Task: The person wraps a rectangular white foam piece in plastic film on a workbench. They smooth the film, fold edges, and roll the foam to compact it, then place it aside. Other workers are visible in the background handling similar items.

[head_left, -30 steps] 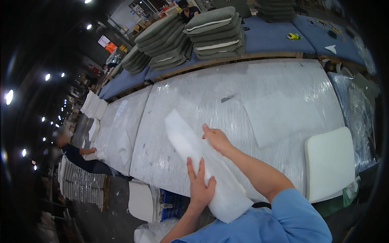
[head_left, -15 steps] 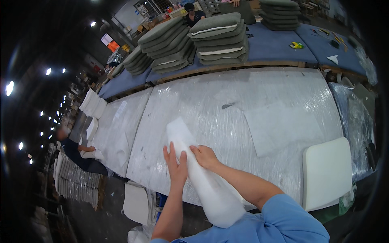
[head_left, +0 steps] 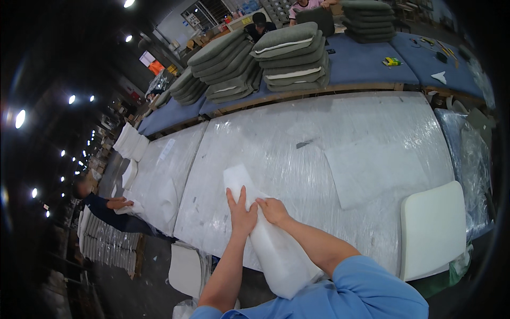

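Head view, hands (head_left: 258, 212) on white padding (head_left: 268, 239), near end hidden

- A cushion or upholstery workshop, large and dim, with rows of ceiling lamps (head_left: 69, 99).
- Long desk (head_left: 329, 133) wrapped in clear plastic film.
- Stacks of grey cushions (head_left: 292, 56) on blue benches (head_left: 366, 64).
- White foam pads (head_left: 433, 228) piled about; other people at work nearby.

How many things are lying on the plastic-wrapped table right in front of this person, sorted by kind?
Long white padding piece, under both the left hand and the right hand: 1
White foam cushion at the table's right edge: 1
Flat thin white sheet: 1
Small dark scrap: 1
Total: 4
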`<move>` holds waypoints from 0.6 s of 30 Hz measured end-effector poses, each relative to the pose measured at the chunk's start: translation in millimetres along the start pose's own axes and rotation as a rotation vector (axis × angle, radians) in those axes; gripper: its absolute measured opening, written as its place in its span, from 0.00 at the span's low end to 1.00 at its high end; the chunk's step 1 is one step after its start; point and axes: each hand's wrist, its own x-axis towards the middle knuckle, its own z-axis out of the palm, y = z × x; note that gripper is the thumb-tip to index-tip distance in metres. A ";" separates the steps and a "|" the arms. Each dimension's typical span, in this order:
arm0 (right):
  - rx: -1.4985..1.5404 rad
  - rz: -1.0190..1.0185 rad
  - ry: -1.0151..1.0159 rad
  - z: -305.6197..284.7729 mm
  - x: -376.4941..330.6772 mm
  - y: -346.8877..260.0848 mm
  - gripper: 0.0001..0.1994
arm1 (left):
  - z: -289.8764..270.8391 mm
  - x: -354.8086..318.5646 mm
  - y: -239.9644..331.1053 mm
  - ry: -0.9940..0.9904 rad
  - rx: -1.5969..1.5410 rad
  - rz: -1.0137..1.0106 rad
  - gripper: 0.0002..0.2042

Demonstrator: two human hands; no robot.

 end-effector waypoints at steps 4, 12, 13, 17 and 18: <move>-0.409 -0.031 -0.059 -3.6 -25.8 122.2 0.20 | 9.8 12.1 29.9 -0.019 -0.042 0.079 0.36; 0.201 0.102 0.231 -17.9 -3.2 72.2 0.19 | 3.3 -0.6 6.5 0.003 -0.046 -0.002 0.37; 0.243 0.086 0.201 -29.0 15.5 55.9 0.22 | 6.9 2.5 10.7 -0.001 -0.040 0.006 0.37; 0.598 0.422 0.042 -42.5 56.3 -29.3 0.30 | 5.3 2.6 8.8 -0.008 -0.036 -0.041 0.38; 0.682 0.542 0.013 -43.7 61.0 -41.7 0.32 | 6.0 4.7 11.1 -0.010 -0.040 -0.030 0.38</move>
